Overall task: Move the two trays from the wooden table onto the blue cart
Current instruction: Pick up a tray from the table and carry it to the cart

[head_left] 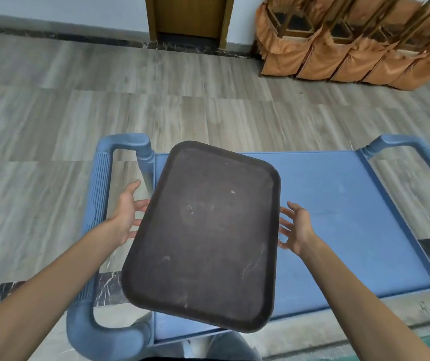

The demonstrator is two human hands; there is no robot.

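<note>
At the far left, the ribbed handle (99, 194) of the blue cart (339, 204) curves from the top shelf down toward the near corner. Just inside it, the left hand (128, 213) is open, palm turned toward the tray, its fingers (141, 204) spread wide and lying just beside the tray's left rim; whether they touch the rim cannot be told, and they grip nothing. The dark brown tray (206, 235) sits in the middle of the view, over the left part of the cart's top shelf, skewed so that its near edge juts past the shelf's front edge. Its surface is scuffed and bare. Whether it rests fully flat on the shelf cannot be told. To its right, the right hand (298, 227) is likewise open, fingers (285, 222) splayed wide, near the tray's right rim but apart from it. Beyond that hand the rest of the blue shelf stretches to the second handle (411, 149) at the right end. Farther back, on the grey wood-pattern floor (52, 113), a row of tipped chairs with orange covers (339, 61) stands against the wall at the upper right, beside a brown door (190, 16).
</note>
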